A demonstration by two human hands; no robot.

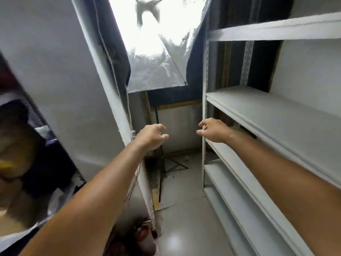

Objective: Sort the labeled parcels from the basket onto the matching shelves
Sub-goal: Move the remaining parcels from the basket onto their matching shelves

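Both my arms reach forward at mid-height in a narrow aisle. My left hand point(152, 136) hangs in the air with fingers loosely curled and nothing in it. My right hand point(213, 132) is level with it, fingers apart and empty, just in front of the corner post of a white metal shelf unit point(276, 115) on the right. The shelves of that unit that I can see are bare. No parcel or basket shows clearly in this blurred frame.
A white panel point(64, 80) stands on the left with dark and yellow items point(22, 154) stacked beside it. Ahead, a lit softbox point(156, 52) sits on a black tripod stand point(162, 163). Pale floor point(180, 218) runs between the panel and the shelves.
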